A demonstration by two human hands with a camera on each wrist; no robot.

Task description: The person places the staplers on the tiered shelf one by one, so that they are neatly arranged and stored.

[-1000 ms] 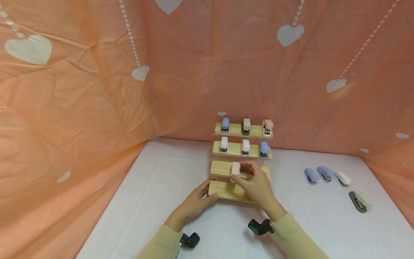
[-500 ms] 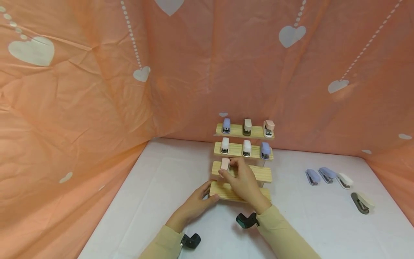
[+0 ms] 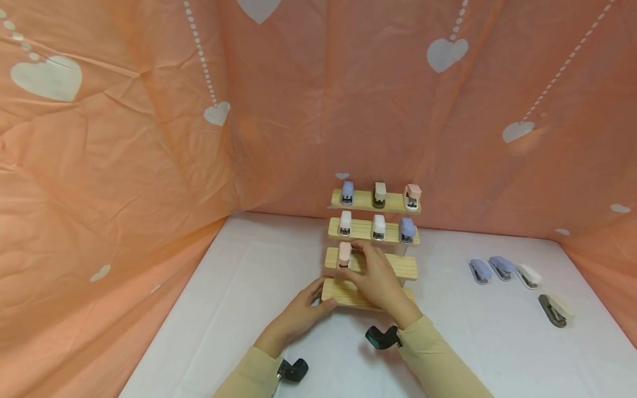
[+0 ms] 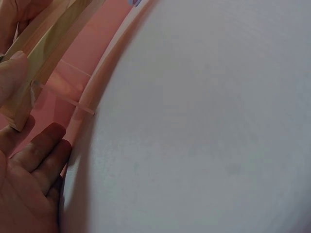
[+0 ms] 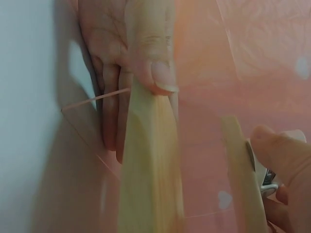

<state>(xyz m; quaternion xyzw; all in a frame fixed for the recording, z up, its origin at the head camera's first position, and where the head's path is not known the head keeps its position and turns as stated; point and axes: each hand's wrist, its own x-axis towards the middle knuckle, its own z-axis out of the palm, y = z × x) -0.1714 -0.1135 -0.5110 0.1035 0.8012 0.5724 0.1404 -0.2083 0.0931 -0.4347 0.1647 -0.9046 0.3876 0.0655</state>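
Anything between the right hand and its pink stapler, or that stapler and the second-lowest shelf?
Nothing visible. The right hand holds the pink stapler directly, at the left end of the second-lowest shelf, with no other stapler there. Shelf contact is unclear.

held stapler: pale pink. rack: light yellow wood, streaky grain. top row: lilac stapler, beige stapler w/ dark base, pink-topped stapler w/ white base. second row: white staplers, then purplish stapler. loose at right: lilac pair, white one, cream one w/ grey-green base. tabletop: white. curtain: orange-pink, white hearts, white dotted strings. sleeves: pale yellow.
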